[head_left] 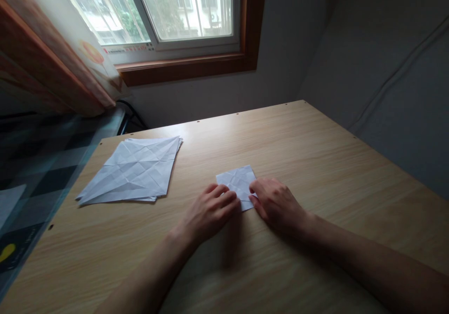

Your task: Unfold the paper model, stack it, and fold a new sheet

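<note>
A small folded square of white paper (237, 179) with crease lines lies on the wooden tabletop in front of me. My left hand (213, 207) rests over its near left corner, fingers curled and pressed onto the paper. At the right edge, my right hand (277, 202) pinches the paper between thumb and bent index finger. The left fingertips and the paper under them are partly hidden. To the left, apart from both hands, lies a stack of larger creased white paper sheets (135, 169).
The wooden tabletop (333, 173) reaches toward a wall with a window (192, 10). An orange patterned curtain (52, 42) hangs at the left. Beside the tabletop is a lower surface with a dark checked cover (52, 164). A cable (396, 75) runs along the right wall.
</note>
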The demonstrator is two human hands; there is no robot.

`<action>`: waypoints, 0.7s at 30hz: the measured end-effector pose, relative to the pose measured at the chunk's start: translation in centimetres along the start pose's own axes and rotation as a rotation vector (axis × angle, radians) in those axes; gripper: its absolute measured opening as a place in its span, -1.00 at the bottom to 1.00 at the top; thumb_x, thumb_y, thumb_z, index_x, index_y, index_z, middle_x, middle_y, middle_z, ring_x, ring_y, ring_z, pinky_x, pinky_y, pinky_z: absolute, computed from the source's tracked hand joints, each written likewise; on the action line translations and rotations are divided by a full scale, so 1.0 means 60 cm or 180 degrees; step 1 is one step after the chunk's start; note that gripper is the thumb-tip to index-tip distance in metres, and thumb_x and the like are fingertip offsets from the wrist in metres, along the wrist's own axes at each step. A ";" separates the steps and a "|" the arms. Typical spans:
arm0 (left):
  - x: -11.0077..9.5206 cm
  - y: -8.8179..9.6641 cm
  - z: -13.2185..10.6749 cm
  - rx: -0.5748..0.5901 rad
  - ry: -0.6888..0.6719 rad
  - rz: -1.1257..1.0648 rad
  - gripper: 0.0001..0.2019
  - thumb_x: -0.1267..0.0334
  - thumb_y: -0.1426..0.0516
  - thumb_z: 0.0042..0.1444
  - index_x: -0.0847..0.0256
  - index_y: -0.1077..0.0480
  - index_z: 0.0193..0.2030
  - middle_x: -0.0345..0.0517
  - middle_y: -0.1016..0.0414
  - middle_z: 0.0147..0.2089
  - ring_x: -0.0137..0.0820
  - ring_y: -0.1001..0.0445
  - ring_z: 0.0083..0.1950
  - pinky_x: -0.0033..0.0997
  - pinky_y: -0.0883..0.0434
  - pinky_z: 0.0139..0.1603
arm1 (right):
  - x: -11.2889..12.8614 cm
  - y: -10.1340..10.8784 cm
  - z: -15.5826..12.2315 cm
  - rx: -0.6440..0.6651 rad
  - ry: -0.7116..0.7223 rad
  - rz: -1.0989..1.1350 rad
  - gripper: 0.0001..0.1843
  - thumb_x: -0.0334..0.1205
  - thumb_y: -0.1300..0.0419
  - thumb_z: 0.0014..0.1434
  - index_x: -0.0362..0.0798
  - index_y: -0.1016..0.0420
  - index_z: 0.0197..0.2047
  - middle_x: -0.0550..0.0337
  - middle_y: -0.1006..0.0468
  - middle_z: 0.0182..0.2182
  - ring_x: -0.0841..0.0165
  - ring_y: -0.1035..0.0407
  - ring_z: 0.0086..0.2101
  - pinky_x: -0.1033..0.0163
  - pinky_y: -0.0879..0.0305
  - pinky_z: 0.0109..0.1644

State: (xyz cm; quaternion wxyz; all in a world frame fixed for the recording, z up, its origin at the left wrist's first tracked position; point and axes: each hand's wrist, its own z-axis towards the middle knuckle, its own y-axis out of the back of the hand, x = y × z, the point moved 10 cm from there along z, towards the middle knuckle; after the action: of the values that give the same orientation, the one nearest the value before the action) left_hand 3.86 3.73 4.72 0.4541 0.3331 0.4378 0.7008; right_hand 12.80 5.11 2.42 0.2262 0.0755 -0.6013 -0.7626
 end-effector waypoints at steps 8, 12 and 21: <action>0.002 -0.009 -0.004 0.0158 0.0127 -0.0073 -0.77 0.32 -0.05 0.25 0.22 -0.42 0.00 -0.04 -0.54 0.04 -0.28 -0.48 -0.01 -0.23 -0.36 -0.02 | 0.010 -0.008 -0.003 0.0272 0.0220 -0.0064 -0.85 -0.46 -0.07 0.22 -0.02 -0.34 -0.28 0.16 -0.47 -0.35 0.28 -0.29 -0.35 0.22 -0.05 -0.24; 0.010 -0.019 -0.008 0.0297 0.0324 -0.0075 -0.64 0.10 -0.05 0.28 0.25 -0.38 0.10 0.04 -0.49 0.14 -0.15 -0.46 0.12 -0.07 -0.30 0.16 | 0.008 -0.006 -0.006 0.0329 0.0264 -0.0103 -0.83 -0.48 -0.03 0.21 -0.02 -0.32 -0.31 0.16 -0.47 -0.40 0.28 -0.31 -0.40 0.21 -0.04 -0.29; 0.024 -0.040 -0.012 0.0865 0.0702 -0.0370 -0.49 -0.06 -0.05 0.25 0.15 -0.27 0.25 0.14 -0.28 0.32 -0.04 -0.25 0.33 0.13 -0.06 0.36 | 0.022 -0.005 -0.025 0.0750 0.0394 0.0305 -0.89 -0.44 -0.08 0.10 -0.05 -0.36 -0.36 0.16 -0.53 -0.47 0.31 -0.36 -0.48 0.23 -0.06 -0.41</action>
State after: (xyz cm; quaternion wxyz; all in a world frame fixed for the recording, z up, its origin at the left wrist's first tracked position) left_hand 3.55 5.32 2.36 0.3940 0.2867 0.5941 0.6400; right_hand 12.14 3.30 1.95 0.2886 0.1197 -0.6745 -0.6689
